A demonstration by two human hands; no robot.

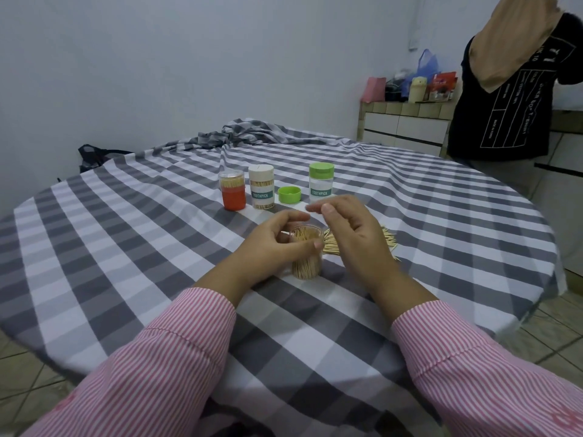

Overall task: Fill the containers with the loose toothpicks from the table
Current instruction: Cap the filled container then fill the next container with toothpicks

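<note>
Between the hands, left point(273, 239) grips the clear container point(306, 257); right point(353, 230) hovers loosely curled.

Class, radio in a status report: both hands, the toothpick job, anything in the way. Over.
Left hand grips clear plastic container, nearly full. Right hand above its rim, holding nothing visible. Loose wooden toothpicks behind. No obstruction. Over.

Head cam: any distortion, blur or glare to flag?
Head view: wide-angle bending curves the checked grey-and-white tablecloth edges; light soft and even, no glare; right hand fingertips slightly motion-blurred above the clear plastic toothpick cup; labels on far containers readable.
</note>
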